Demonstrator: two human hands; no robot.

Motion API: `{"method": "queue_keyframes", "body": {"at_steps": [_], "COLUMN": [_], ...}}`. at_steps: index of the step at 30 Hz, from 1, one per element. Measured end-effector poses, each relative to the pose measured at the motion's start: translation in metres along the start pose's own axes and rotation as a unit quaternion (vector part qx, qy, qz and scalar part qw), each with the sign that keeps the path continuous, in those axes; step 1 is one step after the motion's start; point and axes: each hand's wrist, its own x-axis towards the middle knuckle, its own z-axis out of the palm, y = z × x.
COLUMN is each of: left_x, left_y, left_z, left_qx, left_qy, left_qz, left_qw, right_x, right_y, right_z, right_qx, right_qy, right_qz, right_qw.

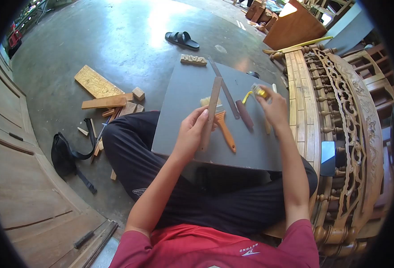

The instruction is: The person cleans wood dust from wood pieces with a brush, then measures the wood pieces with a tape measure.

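My left hand [191,130] is closed around a narrow flat wooden strip [214,96], which stands up at a slant over the grey tabletop [172,102]. In my right hand [273,107], near the table's right side, is a tape measure [260,91] with a short bit of yellow tape hanging out. Behind the strip lies a paintbrush [226,131] with an orange handle, its bristles partly hidden. Between my hands are a long dark flat strip [226,91] and a short reddish-brown piece [244,115]. A carved wooden block [193,60] sits at the far edge.
Wooden offcuts [107,102] and a carved board [94,82] lie on the floor at left, near a black bag [65,154]. A sandal [182,40] is beyond the table. To the right stands a carved wooden bench [304,89] with a phone [327,158] on it.
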Motion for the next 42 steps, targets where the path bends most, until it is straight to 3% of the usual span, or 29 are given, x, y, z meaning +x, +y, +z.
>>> {"method": "queue_keyframes", "body": {"at_steps": [2,7,11,14,16,19,22,25,29,30,33,34,40,42], "left_x": [0.001,0.003,0.001,0.003,0.003,0.000,-0.004,-0.003,-0.008,-0.010,-0.011,-0.011,-0.007,-0.004], "left_y": [0.001,-0.004,-0.002,-0.006,-0.005,0.002,0.008,0.007,0.006,0.007,0.007,0.008,0.005,0.004], "left_z": [0.000,-0.007,-0.004,-0.006,-0.005,0.002,0.002,0.000,0.008,0.011,0.010,0.009,0.007,0.002], "left_qx": [-0.011,-0.027,0.017,0.019,-0.003,-0.021,0.010,0.017,0.084,0.094,0.111,0.112,-0.001,-0.063], "left_qy": [-0.005,-0.022,-0.020,-0.015,-0.014,-0.007,-0.002,-0.012,-0.006,-0.006,0.003,0.008,0.070,0.090], "left_qz": [0.001,0.009,0.025,0.031,0.026,0.015,0.008,0.005,0.014,0.021,0.028,0.027,0.039,0.051], "left_qw": [1.000,0.999,0.999,0.999,1.000,1.000,1.000,1.000,0.996,0.995,0.993,0.993,0.997,0.993], "right_x": [-0.008,-0.012,-0.039,-0.064,-0.084,-0.100,-0.102,-0.093,-0.075,-0.072,-0.055,-0.049,-0.022,-0.014], "right_y": [-0.005,0.013,-0.047,-0.077,-0.090,-0.090,-0.081,-0.082,-0.074,-0.078,-0.093,-0.097,-0.156,-0.170], "right_z": [0.013,0.037,0.016,-0.001,0.000,0.010,0.011,-0.014,-0.064,-0.077,-0.103,-0.105,-0.127,-0.128], "right_qx": [-0.079,-0.137,-0.092,-0.033,-0.052,-0.060,-0.041,0.094,0.267,0.259,0.219,0.188,0.112,0.055], "right_qy": [-0.031,0.030,0.054,-0.081,-0.079,-0.115,-0.081,-0.150,-0.123,-0.095,-0.061,-0.035,-0.121,-0.175], "right_qz": [0.004,-0.109,-0.167,-0.164,-0.187,-0.163,-0.167,0.004,0.021,0.030,-0.032,-0.131,-0.316,-0.305], "right_qw": [0.996,0.984,0.980,0.983,0.978,0.978,0.982,0.984,0.955,0.961,0.973,0.973,0.934,0.935]}}
